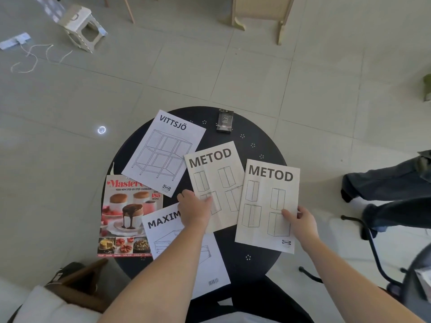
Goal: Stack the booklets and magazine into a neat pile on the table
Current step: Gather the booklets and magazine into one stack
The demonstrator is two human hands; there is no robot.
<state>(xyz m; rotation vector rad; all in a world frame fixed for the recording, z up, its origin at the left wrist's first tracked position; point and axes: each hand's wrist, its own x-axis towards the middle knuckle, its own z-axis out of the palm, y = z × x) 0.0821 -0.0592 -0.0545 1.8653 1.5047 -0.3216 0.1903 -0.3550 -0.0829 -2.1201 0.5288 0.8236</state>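
Note:
Several booklets lie spread on a round black table point(256, 145). A white VITTSJÖ booklet point(163, 152) sits at the back left. A red cookbook magazine point(123, 217) lies at the left edge, partly under a white MAXIM booklet point(186, 250). Two beige METOD booklets lie right of centre. My left hand point(194, 209) presses on the lower left corner of the middle METOD booklet point(217, 183). My right hand point(300, 221) grips the right edge of the other METOD booklet point(268, 203), thumb on top.
A small dark box point(225, 121) stands at the table's far edge. Another person's legs point(384, 183) and a black chair base point(373, 248) are at the right. A white stool point(80, 26) and cord lie on the tiled floor at the back left.

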